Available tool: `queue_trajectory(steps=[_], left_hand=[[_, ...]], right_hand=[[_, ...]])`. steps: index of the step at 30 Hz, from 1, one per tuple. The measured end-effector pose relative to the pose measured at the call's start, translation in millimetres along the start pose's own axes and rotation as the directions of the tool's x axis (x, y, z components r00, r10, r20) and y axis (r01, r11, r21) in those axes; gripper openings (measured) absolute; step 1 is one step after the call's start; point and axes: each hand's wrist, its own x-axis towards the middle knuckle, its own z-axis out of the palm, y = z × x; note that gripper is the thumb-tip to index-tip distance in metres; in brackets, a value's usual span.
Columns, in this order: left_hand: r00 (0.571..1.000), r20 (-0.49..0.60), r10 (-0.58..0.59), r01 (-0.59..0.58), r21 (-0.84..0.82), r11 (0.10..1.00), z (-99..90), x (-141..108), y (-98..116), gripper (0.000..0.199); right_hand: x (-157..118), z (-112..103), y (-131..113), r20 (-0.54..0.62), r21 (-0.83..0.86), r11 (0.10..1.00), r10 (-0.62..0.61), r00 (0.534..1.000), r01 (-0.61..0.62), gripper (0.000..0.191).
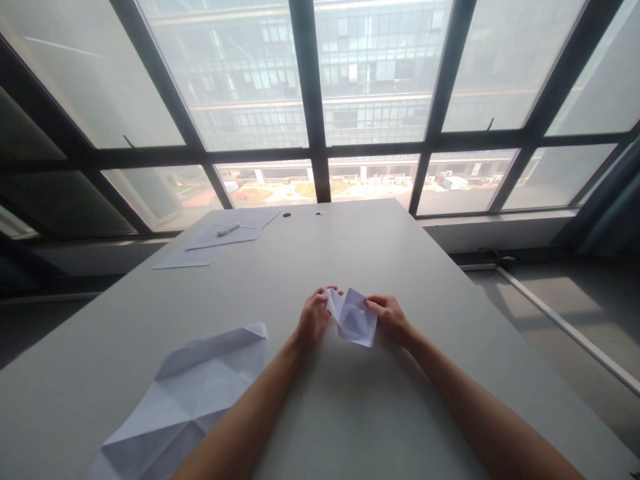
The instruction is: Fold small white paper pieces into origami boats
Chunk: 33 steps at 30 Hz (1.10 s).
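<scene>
A small folded piece of white paper (356, 321) is held up over the white table (350, 253), between both hands. My left hand (316, 315) pinches its left flap, with the fingers partly behind the paper. At the paper's upper right edge, my right hand (391, 316) grips it between thumb and fingers. The paper has raised, angled flaps and a shallow hollow in its middle. On the table at the lower left lies a larger creased sheet (200, 387), partly covered by my left forearm.
Flat white sheets (200, 257) lie at the table's far left, with a small white roll or pen-like object (229, 231) on them. Two round holes (287, 215) are near the far edge. Large dark-framed windows stand beyond the table.
</scene>
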Motion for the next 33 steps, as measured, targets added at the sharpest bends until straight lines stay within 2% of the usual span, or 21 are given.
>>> queue_trajectory(steps=[3,4,6,7,9,11,14,20,23,27,30,33], left_hand=[[0.977,0.068,-0.204,0.214,-0.206,0.955,-1.8,0,4,0.029],[0.968,0.093,-0.232,0.248,-0.221,0.943,-0.8,0,5,0.030],[0.959,0.117,-0.257,0.278,-0.223,0.934,2.8,-1,5,0.030],[0.958,0.117,-0.260,0.280,-0.220,0.934,4.7,-2,5,0.029],[0.962,0.115,-0.246,0.266,-0.211,0.941,7.9,-3,4,0.029],[0.968,0.121,-0.218,0.240,-0.208,0.948,9.4,-4,3,0.027],[0.975,0.121,-0.187,0.209,-0.205,0.956,9.3,-5,1,0.024],[0.966,0.183,-0.184,0.221,-0.211,0.952,10.7,-10,1,0.024],[0.965,0.203,-0.166,0.206,-0.197,0.958,13.1,-11,1,0.024],[0.976,0.150,-0.156,0.186,-0.212,0.960,11.8,-9,2,0.021],[0.991,0.074,-0.113,0.127,-0.213,0.969,5.6,-4,5,0.020],[0.998,0.002,-0.055,0.054,-0.204,0.977,-1.6,2,8,0.020]], right_hand=[[1,-6,2,0.051,0.035,0.998,0.049,0.998,-0.051,0.034],[2,-6,2,0.047,0.013,1.000,0.027,0.999,-0.028,0.032],[1,-4,2,-0.058,-0.087,0.992,-0.094,0.994,0.089,0.027],[0,-2,1,-0.131,-0.171,0.971,-0.191,0.973,0.167,0.025],[-4,3,-1,-0.220,-0.376,0.876,-0.402,0.889,0.303,0.016],[-8,9,-4,-0.148,-0.540,0.750,-0.532,0.834,0.382,0.003],[-15,14,-9,-0.024,-0.661,0.631,-0.558,0.830,0.405,0.003],[-20,17,-14,-0.063,-0.775,0.569,-0.504,0.861,0.276,0.016],[-19,17,-11,-0.084,-0.716,0.635,-0.493,0.866,0.292,0.014],[-11,13,-8,-0.185,-0.483,0.815,-0.452,0.872,0.320,0.023],[-4,-2,-11,-0.323,-0.182,0.947,-0.313,0.893,0.266,0.026],[2,-29,-20,-0.368,0.061,0.981,-0.149,0.918,0.184,0.026]])
